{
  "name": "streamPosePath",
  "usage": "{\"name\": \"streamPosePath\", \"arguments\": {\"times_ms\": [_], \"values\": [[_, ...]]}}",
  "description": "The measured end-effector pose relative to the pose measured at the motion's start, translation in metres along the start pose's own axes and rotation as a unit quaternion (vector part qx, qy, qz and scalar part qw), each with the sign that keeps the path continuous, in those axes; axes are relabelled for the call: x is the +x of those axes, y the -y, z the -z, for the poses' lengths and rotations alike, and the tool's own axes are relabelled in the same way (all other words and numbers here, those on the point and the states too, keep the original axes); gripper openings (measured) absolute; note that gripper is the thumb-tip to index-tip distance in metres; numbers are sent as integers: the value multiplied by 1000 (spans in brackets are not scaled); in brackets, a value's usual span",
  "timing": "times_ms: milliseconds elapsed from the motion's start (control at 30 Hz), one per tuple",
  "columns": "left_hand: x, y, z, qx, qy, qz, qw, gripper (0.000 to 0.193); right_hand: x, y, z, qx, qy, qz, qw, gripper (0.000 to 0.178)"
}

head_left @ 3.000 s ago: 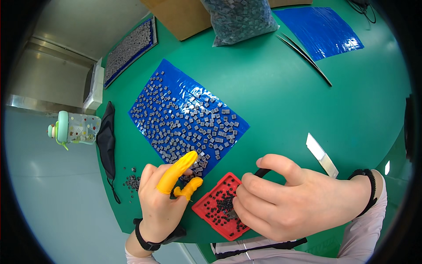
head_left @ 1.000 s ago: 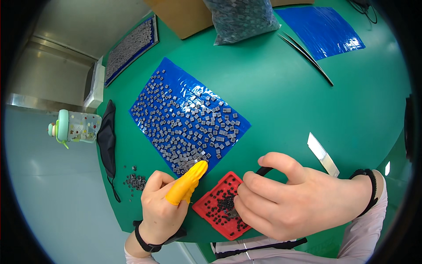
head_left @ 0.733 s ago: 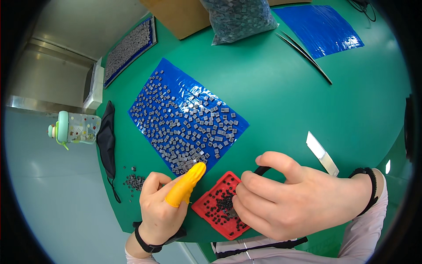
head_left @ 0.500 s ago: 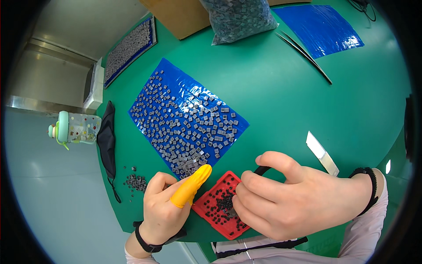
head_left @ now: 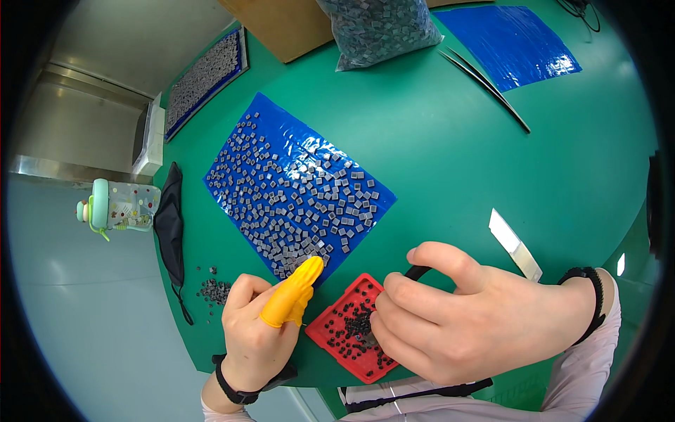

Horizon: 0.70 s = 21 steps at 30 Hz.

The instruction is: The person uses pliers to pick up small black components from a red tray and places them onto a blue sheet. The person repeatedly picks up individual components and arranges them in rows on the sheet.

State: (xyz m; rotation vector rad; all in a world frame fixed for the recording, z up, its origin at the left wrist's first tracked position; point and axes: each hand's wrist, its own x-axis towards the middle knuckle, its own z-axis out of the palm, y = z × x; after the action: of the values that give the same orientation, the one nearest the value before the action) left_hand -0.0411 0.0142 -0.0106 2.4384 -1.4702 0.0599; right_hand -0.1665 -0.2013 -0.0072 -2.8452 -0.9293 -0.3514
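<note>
My left hand (head_left: 256,327) has a yellow finger cot (head_left: 288,295) over its stretched index finger. That fingertip touches or hovers just above small grey cubes (head_left: 278,253) at the near edge of a blue sheet (head_left: 281,130); the other fingers are folded. Several cubes lie scattered over the sheet. Over the right side of a red tray (head_left: 325,336), my right hand (head_left: 457,313) is curled round a slim black tool (head_left: 419,272). Only a short part of the tool shows, and its tip is hidden by the fingers. Tiny black pieces (head_left: 355,325) lie in the tray.
To the right lies a white-handled blade (head_left: 517,246). Tweezers (head_left: 485,88) rest beside another blue sheet (head_left: 510,46), near a bag of cubes (head_left: 383,32) and cardboard (head_left: 281,24). At left are a cube-filled panel (head_left: 207,81), black mask (head_left: 169,228), bottle (head_left: 126,204) and dark pieces (head_left: 213,291).
My left hand has shifted slightly left and away from me, along the sheet's near edge. My right hand stays in nearly the same place over the tray.
</note>
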Motion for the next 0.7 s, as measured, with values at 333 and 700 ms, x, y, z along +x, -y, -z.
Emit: {"name": "streamPosePath", "arguments": {"times_ms": [333,700], "values": [[-9,5,9,27,1,68,997,42,0,0,-2,5,3,-5,1000,14],[-10,11,4,23,-10,86,996,41,0,0,-1,9,-11,-8,1000,13]]}}
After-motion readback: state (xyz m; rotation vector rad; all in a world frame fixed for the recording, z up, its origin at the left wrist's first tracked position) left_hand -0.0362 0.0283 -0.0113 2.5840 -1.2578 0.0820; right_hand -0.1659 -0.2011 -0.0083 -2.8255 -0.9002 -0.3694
